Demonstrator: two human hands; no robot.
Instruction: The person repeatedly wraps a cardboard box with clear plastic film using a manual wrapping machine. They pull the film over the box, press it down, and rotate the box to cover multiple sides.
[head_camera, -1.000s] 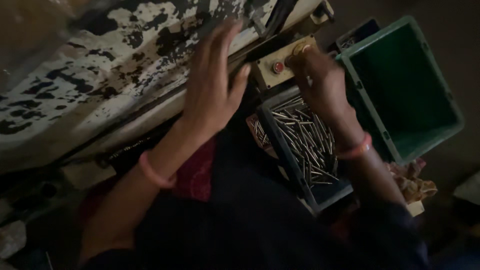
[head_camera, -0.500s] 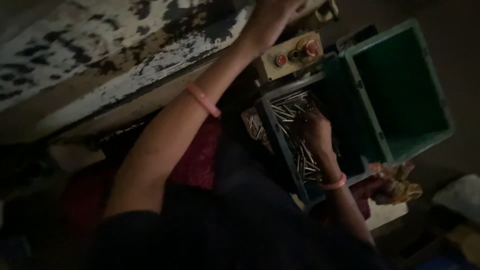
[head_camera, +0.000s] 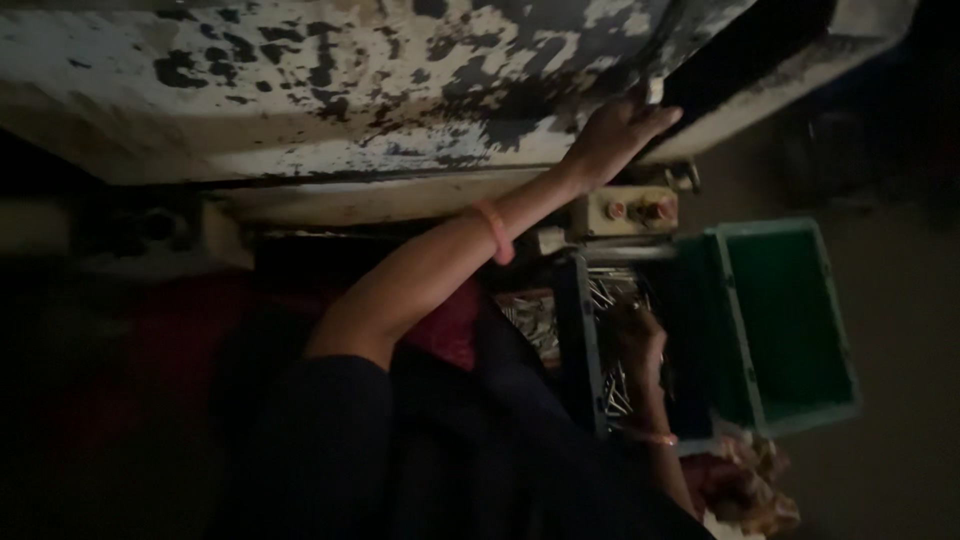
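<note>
left hand (head_camera: 617, 128) up on the chipped white machine (head_camera: 330, 90) above the button box (head_camera: 625, 210), fingers loosely spread, right hand (head_camera: 640, 335) just below that box in the tray of metal pins (head_camera: 612, 330), grip too dark to tell, green bin (head_camera: 790, 320) right beside

We saw a dim workplace, most of it lost in shadow; a big machine body (head_camera: 330, 90) with flaking white paint over dark metal filled the top; a plain grey floor (head_camera: 900, 330) lay at the right; a green crate (head_camera: 790, 310) sat there; crumpled rags (head_camera: 745, 480) lay near its corner.
</note>
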